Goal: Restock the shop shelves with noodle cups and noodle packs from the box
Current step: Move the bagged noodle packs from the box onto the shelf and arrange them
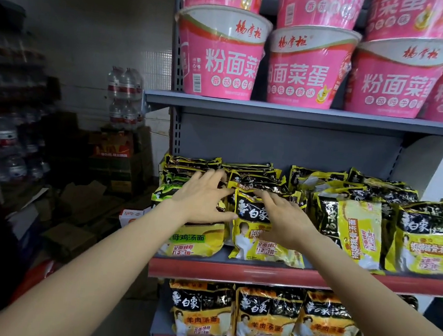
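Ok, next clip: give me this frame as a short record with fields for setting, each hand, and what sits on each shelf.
setting: shop shelving, head view
top shelf: pink noodle cups, stacked in two layers
middle shelf: yellow-and-black noodle packs, piled unevenly
lower shelf: noodle packs standing in a row
left hand: fingers spread, on the packs at the left of the middle shelf
right hand: fingers straight, resting on the front noodle pack
box: not in view
background left: bottled water and cardboard cartons

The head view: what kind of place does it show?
Most likely a small grocery shop: metal shelving stacked with pink noodle cups and yellow-black noodle packs, plus cartons and bottled water piled beside it.
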Demonstrator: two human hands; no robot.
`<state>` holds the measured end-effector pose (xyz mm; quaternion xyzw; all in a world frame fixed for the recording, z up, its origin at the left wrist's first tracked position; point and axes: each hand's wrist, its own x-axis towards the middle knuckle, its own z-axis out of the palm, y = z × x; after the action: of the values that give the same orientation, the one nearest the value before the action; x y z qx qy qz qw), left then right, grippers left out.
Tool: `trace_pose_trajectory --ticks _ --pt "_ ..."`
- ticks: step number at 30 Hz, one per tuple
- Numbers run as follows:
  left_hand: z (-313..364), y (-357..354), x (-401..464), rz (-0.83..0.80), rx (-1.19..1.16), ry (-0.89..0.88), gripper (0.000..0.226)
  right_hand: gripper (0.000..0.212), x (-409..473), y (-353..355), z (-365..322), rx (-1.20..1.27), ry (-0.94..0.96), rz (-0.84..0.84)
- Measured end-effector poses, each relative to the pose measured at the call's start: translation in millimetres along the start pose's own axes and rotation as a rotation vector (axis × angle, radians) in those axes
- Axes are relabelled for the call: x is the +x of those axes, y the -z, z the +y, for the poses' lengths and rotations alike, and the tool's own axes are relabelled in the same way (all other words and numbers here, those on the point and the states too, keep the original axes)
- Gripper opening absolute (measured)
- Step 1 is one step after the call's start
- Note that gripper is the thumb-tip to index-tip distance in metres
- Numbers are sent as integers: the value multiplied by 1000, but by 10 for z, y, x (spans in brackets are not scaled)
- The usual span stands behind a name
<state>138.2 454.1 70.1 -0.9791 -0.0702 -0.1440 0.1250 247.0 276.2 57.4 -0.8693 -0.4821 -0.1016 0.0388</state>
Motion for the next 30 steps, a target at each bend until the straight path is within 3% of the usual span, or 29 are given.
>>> trace_pose_trajectory --ticks 6,10,16,24,30 --pt "-35 90 -94 -24 -137 94 79 98 88 -63 -188 -22 -38 44" --pt "-129 74 -211 13 -38 16 59 95 124 -91 -214 23 -28 56" --pt "-263 -31 -431 -159 -73 69 66 94 155 -96 -168 30 -8 -16" --pt "-390 96 -297 -227 -272 62 58 88 147 5 -40 58 81 -57" --pt "-279 -56 -337 -336 -138 107 65 88 200 -171 -176 -1 31 7"
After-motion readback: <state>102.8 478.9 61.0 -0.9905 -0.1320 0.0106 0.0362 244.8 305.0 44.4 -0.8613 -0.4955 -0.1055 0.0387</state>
